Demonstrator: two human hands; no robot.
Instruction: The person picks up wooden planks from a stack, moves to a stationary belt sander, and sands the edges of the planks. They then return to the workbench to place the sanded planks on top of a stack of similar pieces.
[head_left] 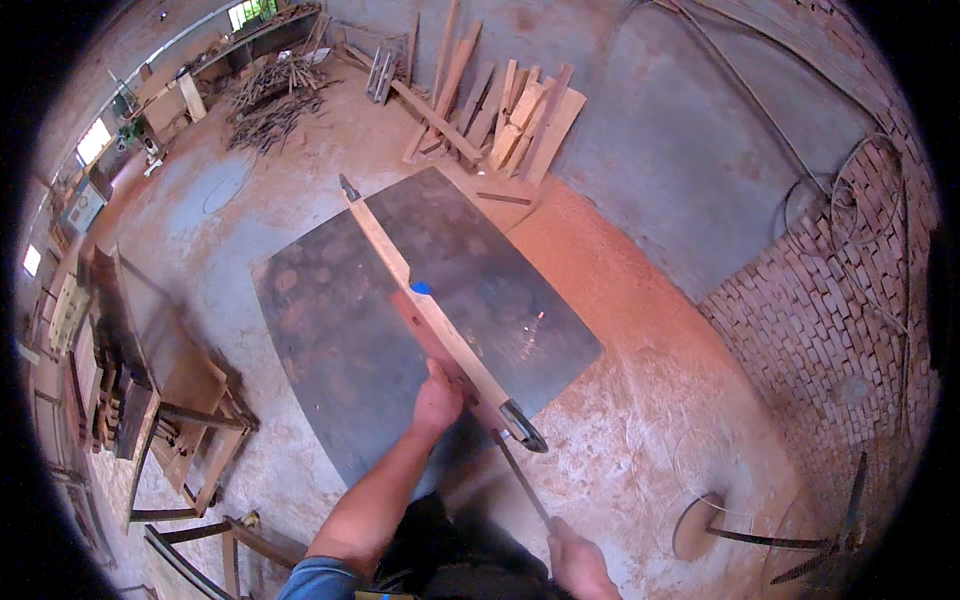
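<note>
Two bare hands show at the bottom of the frame. Nearest, the right hand (578,562), blurred, looks closed around the near end of a slim tool (525,484), whose far tip meets or nearly meets the work (contact is hard to tell). Left of it, the left hand (438,400) appears to pinch the edge of a reddish board (425,325), its fingers partly hidden. Alongside runs a pale wooden strip (376,238) with dark ends and a blue spot (421,288), lying mid-frame across a dark tabletop (340,330). Its long axis slants from upper left to lower right, the near end apparently jutting past the edge. It should be stiff, moderately light and prone to swivel; mid-length suits a hold. Beyond, planks (530,120) lean at upper centre.
</note>
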